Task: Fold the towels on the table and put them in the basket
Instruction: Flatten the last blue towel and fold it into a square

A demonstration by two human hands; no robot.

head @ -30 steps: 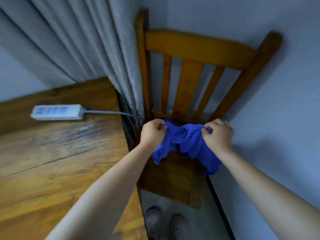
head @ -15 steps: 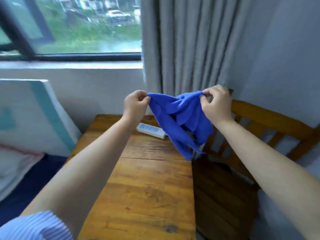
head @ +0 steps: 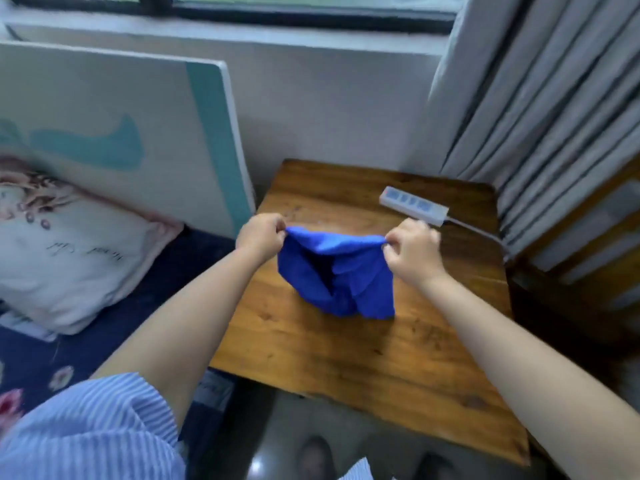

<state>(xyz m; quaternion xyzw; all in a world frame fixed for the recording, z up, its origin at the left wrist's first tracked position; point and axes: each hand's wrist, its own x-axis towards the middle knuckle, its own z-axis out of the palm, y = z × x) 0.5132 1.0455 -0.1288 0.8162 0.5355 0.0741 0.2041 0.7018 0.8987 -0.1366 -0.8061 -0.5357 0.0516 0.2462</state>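
A crumpled blue towel (head: pixel 337 275) hangs over the middle of the wooden table (head: pixel 363 358), its lower folds touching the tabletop. My left hand (head: pixel 260 235) pinches the towel's upper left corner. My right hand (head: pixel 410 251) pinches the upper right corner, so the top edge is stretched between the two hands. No basket is in view.
A white power strip (head: pixel 414 205) with its cable lies at the table's far right. A wooden chair (head: pixel 588 237) and grey curtains (head: pixel 540 109) stand to the right. A bed with a pillow (head: pixel 65 258) and a leaning board (head: pixel 114 126) lies to the left.
Both hands lifted the blue towel off the chair seat, carried it left over the table and lowered it until its bottom touches the tabletop. The top edge is now pulled straighter.
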